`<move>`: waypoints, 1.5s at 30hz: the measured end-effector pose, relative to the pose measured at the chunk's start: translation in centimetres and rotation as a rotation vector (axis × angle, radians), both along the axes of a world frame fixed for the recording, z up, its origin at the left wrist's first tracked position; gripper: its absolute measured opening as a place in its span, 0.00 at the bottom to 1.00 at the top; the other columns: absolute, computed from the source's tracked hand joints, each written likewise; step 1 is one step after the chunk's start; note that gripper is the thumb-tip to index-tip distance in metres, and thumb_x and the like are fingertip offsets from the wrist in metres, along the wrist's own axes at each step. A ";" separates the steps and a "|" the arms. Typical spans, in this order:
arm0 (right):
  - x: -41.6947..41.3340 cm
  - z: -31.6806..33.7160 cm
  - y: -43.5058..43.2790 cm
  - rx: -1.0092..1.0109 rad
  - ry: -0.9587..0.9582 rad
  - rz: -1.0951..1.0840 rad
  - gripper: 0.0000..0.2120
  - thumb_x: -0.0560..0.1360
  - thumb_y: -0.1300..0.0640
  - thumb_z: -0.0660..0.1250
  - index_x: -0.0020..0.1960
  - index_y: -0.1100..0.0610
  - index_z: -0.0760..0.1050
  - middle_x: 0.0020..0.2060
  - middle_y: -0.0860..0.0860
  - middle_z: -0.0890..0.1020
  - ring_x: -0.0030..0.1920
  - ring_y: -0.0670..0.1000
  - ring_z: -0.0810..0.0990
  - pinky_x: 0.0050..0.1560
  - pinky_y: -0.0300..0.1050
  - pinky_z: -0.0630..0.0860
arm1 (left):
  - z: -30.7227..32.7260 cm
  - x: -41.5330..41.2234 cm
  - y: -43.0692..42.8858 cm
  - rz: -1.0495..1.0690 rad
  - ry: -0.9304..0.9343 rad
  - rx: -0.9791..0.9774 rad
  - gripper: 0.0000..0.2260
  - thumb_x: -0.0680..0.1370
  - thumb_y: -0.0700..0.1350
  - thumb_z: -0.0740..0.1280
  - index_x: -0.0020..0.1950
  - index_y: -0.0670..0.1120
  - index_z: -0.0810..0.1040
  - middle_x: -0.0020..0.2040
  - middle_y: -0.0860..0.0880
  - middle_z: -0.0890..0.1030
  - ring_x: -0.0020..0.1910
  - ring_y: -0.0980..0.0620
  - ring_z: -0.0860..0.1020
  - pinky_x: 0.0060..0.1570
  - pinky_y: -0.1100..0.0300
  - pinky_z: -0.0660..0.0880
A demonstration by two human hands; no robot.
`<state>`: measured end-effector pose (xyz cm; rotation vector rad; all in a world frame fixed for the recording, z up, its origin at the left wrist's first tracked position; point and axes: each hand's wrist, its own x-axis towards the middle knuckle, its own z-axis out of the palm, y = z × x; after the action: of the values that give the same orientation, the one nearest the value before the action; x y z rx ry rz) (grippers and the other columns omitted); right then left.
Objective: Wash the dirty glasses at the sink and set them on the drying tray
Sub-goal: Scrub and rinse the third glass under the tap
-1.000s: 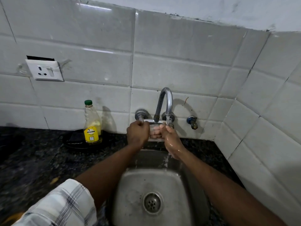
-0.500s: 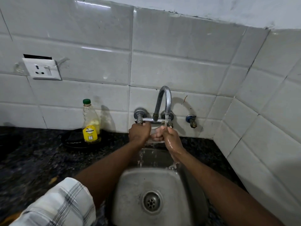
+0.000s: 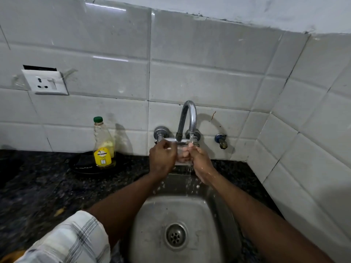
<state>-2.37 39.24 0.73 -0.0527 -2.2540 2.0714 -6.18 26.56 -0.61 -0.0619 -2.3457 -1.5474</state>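
White wall tiles point(image 3: 199, 82) are backing a dark speckled counter point(image 3: 38, 186) and a steel sink point(image 3: 152, 221), over which a curved tap point(image 3: 192, 114) is running a thin stream of water. A clear glass point(image 3: 182, 149) is being held just under the spout, above the back edge of the sink, between both hands.

Likely hazards: the wet glass is offering little friction, so a loosening grip could be letting it slide and drop into the steel basin, where it might chip or break. Its upper edge is sitting very close to the metal tap fittings, so a lift or twist could be knocking glass against metal. Water is splashing down off the right hand, and some may be reaching the counter. No drying tray is appearing in view, so the carry to it will probably be calling for a turn away from the sink with a dripping glass.

Left hand point(image 3: 162, 158): back facing the camera, fingers curled together and clamped on the left side of the glass. Right hand point(image 3: 201, 162): wet, under the stream, fingers bunched and curled onto the glass, showing pale through its wall; whether they are lying inside it or round its far side cannot be told. Both forearms are reaching forward over the basin, the left from a checked sleeve point(image 3: 72, 242). A soap bottle point(image 3: 103, 149) is standing at the left, well apart from the hands.
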 end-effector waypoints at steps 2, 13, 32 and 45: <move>0.6 -0.5 0.1 0.110 0.024 0.028 0.18 0.85 0.53 0.52 0.54 0.63 0.76 0.42 0.54 0.86 0.45 0.50 0.84 0.48 0.37 0.77 | 0.2 -2.2 -0.3 0.015 -0.419 0.078 0.15 0.78 0.53 0.62 0.50 0.42 0.80 0.45 0.43 0.83 0.40 0.48 0.80 0.35 0.60 0.73; 1.7 1.0 1.0 0.470 -0.132 0.146 0.10 0.81 0.52 0.63 0.57 0.58 0.73 0.55 0.55 0.80 0.53 0.52 0.79 0.53 0.44 0.76 | -0.1 -1.9 -0.3 0.086 -0.167 -0.204 0.17 0.78 0.52 0.61 0.45 0.42 0.82 0.37 0.45 0.82 0.35 0.49 0.79 0.32 0.60 0.69; 0.3 0.3 1.5 1.257 0.149 -0.055 0.33 0.65 0.45 0.77 0.66 0.54 0.71 0.50 0.52 0.83 0.46 0.52 0.82 0.47 0.46 0.78 | 0.6 -1.4 2.8 -0.139 0.060 -0.329 0.23 0.77 0.58 0.55 0.39 0.42 0.81 0.37 0.44 0.82 0.37 0.46 0.81 0.38 0.57 0.75; 0.9 0.2 1.8 1.114 0.110 -0.085 0.29 0.67 0.43 0.76 0.62 0.52 0.70 0.46 0.48 0.81 0.45 0.51 0.81 0.46 0.43 0.76 | 0.7 0.3 2.1 -0.290 0.040 -0.135 0.25 0.84 0.61 0.51 0.35 0.50 0.75 0.34 0.50 0.78 0.35 0.51 0.78 0.35 0.62 0.66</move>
<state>-1.50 41.06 0.95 0.0358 -2.8743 0.5378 -5.90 28.63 0.11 -0.4796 -2.4926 -1.4903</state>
